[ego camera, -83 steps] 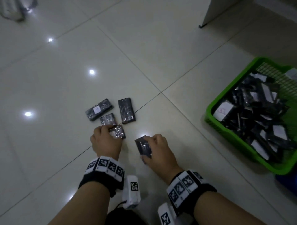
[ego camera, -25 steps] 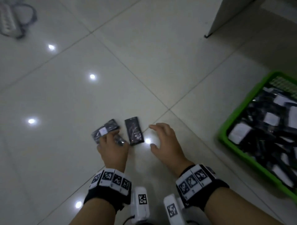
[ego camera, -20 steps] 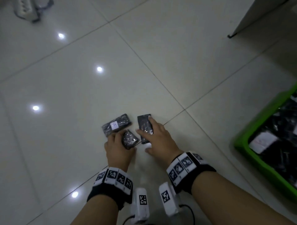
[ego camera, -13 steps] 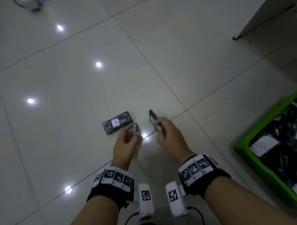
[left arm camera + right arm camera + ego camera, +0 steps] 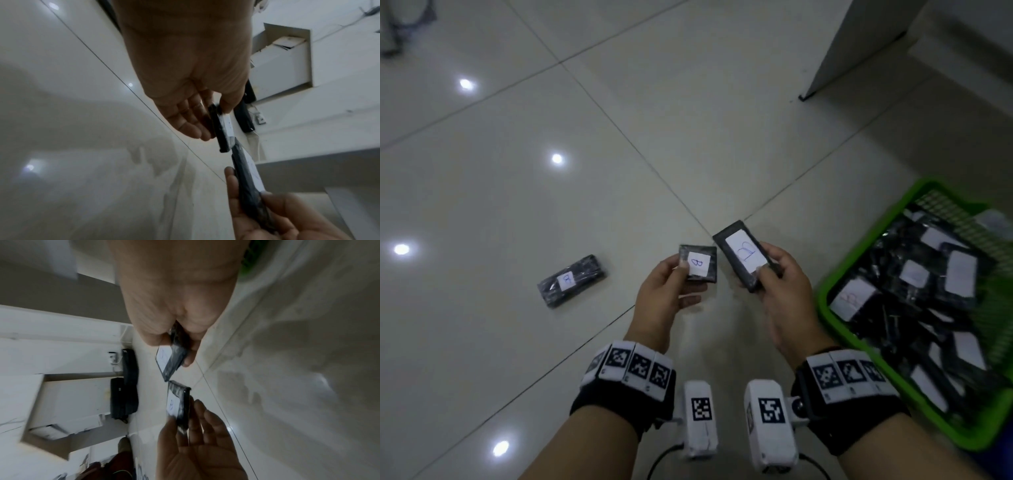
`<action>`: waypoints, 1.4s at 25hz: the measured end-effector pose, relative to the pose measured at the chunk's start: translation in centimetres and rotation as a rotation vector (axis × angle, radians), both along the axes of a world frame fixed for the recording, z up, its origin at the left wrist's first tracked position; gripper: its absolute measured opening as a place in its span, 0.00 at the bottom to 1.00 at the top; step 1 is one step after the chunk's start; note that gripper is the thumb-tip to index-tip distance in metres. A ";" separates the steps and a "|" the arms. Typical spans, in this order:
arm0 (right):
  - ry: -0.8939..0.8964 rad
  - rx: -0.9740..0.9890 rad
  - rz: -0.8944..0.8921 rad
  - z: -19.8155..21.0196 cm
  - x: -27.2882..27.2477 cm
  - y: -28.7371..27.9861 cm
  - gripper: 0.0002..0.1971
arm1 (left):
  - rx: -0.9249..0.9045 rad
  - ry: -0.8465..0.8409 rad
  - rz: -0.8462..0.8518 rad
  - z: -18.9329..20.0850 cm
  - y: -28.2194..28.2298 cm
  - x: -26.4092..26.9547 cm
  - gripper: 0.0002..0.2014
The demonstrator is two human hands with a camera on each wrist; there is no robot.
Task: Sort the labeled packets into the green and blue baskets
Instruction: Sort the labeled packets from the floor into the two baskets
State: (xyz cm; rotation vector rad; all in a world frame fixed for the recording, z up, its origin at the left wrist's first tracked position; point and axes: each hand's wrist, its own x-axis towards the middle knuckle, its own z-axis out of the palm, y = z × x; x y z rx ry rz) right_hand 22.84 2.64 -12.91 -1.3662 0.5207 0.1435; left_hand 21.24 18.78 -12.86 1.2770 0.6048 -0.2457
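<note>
My left hand (image 5: pixel 671 284) pinches a small square black packet (image 5: pixel 698 263) between thumb and fingers, its white label facing up with a blue "B". My right hand (image 5: pixel 777 284) grips a longer black packet (image 5: pixel 743 255), also label up. Both packets are held above the floor, side by side and nearly touching. In the left wrist view the small packet (image 5: pixel 221 128) shows edge-on; in the right wrist view the long packet (image 5: pixel 170 360) does too. A third labeled packet (image 5: pixel 571 280) lies on the floor to the left. The green basket (image 5: pixel 825 294) on the right holds several packets.
Glossy white floor tiles (image 5: pixel 619 120) stretch ahead with light reflections. A white furniture corner (image 5: pixel 859 44) stands at the upper right. A strip of blue (image 5: pixel 996 462) shows at the lower right corner, beside the green basket. A cable lies at the top left.
Both hands lifted their packets off the floor and turned them label up. The view swung right, bringing more of the green basket into sight.
</note>
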 end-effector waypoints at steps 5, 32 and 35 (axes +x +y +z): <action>-0.201 -0.460 -0.305 4.2 -1.6 -10.0 0.18 | 0.055 -0.163 -0.239 3.0 -9.3 1.5 0.18; -0.316 -0.854 0.421 0.8 -7.9 -2.4 0.22 | 0.728 -0.134 -0.224 -0.8 -2.1 -2.8 0.09; -0.148 -0.928 0.863 -1.6 -6.9 3.3 0.35 | 1.055 -0.043 -0.090 -2.3 6.2 -3.8 0.16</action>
